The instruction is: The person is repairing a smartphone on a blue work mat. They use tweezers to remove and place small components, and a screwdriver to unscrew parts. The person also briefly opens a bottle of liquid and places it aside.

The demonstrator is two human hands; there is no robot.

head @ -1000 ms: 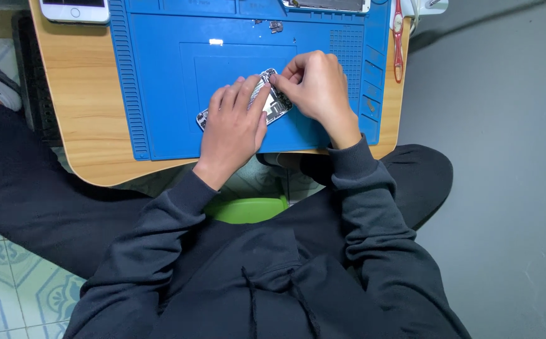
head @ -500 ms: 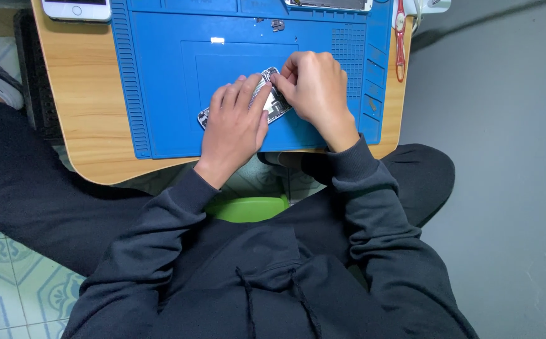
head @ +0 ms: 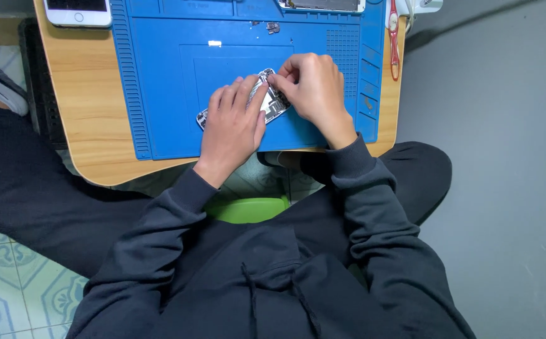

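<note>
An opened phone body (head: 273,103) with bare metal parts lies on a blue work mat (head: 160,94). My left hand (head: 232,122) lies flat over its lower half and presses it to the mat. My right hand (head: 313,88) is curled at the phone's upper end, thumb and fingers pinched together on something small there; what they pinch is hidden. Most of the phone is covered by both hands.
The mat lies on a small wooden table (head: 78,94). A white phone (head: 78,11) is at the far left corner, another device (head: 323,5) at the mat's far edge, a red tool (head: 394,37) on the right. Small screws (head: 273,27) sit near the top. A green stool (head: 248,209) shows below.
Both hands stay on the phone; only slight shifts of the fingers show.
</note>
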